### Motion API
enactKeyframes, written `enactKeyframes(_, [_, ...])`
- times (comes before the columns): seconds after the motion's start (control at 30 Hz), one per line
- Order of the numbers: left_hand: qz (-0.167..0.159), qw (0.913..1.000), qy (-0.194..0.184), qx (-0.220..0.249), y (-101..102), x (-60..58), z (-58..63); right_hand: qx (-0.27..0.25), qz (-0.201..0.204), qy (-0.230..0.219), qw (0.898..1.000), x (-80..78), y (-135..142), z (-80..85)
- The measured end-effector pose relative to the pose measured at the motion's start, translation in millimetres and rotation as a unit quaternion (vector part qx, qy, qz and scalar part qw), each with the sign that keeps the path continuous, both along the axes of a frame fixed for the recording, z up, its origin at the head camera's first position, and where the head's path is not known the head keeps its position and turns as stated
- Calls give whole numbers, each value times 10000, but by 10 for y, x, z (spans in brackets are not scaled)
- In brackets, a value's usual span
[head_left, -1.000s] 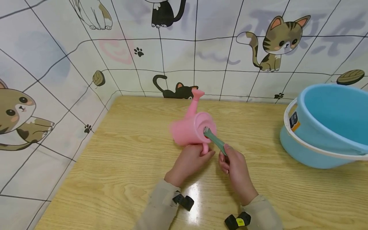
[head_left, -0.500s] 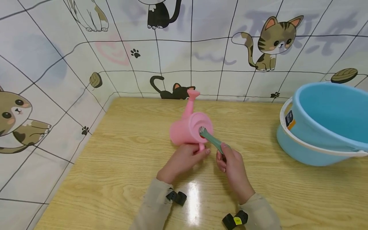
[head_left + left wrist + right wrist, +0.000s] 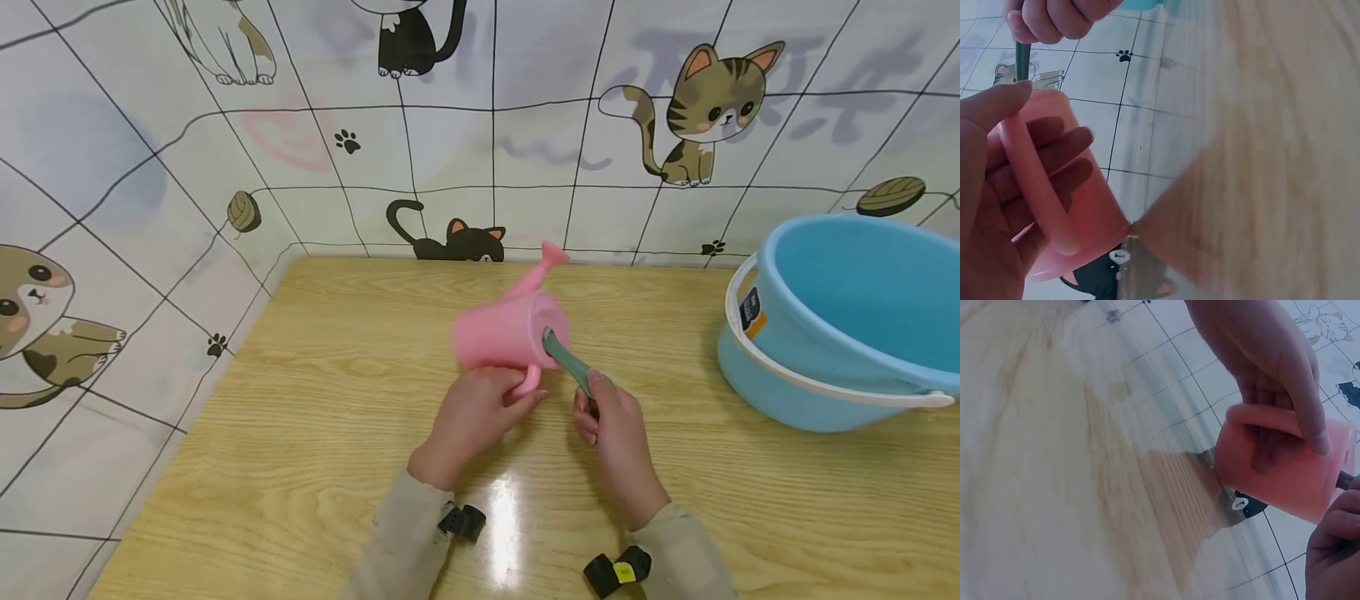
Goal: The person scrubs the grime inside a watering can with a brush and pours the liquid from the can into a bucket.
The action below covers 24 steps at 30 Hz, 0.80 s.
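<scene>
A pink watering can [image 3: 495,333] lies on its side, its round end facing right and its spout [image 3: 528,282] pointing to the back right. My left hand [image 3: 468,421] holds its loop handle [image 3: 1038,187]; in the left wrist view the thumb lies over the handle and the fingers pass behind it, against the can's wall. My right hand [image 3: 621,437] grips a green-handled brush [image 3: 572,365] between thumb and curled fingers. The brush's tip reaches into the can's end and is mostly hidden there. In the right wrist view only a bit of the brush shows.
Two nested light blue buckets [image 3: 817,333] with a white bail handle stand on the right of the wooden table [image 3: 300,433]. A cat-patterned, grid-lined covering [image 3: 450,142] closes off the back and left sides.
The watering can has turned, its spout swinging to the right and its round end facing further right. The brush's tip now sits deeper in it. Both hands keep their hold.
</scene>
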State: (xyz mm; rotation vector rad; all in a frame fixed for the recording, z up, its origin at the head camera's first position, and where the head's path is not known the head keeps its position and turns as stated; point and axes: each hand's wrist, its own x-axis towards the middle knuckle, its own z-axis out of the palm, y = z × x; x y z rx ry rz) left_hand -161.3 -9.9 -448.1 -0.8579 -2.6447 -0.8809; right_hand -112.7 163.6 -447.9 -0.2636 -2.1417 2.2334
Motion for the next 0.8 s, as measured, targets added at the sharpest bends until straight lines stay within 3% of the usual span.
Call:
enactKeyframes(0.17, [154,9966,604,-545,-13,7,33,-50,117,57,9999,0,13,18])
enactKeyframes(0.27, [218,9952,693,-661,-33,13,35,-104,182,44,9998,6,-2,33])
enactKeyframes(0.37, [70,9982,284,-532,-56,25,33,-76,363,122,9992,11,-14,40])
enactKeyframes(0.5, [-371,9979,-501,-187,-81,23,4,-46,675,287,9973,15,-42,22])
enactKeyframes(0.67, [-562,9903,-1242,280,-93,-1,-84,-120,664,336,9972,14,-74,-35])
enactKeyframes(0.8, [-601,9763,-1899,844,-86,-15,-161,-178,843,411,9954,17,-51,-73])
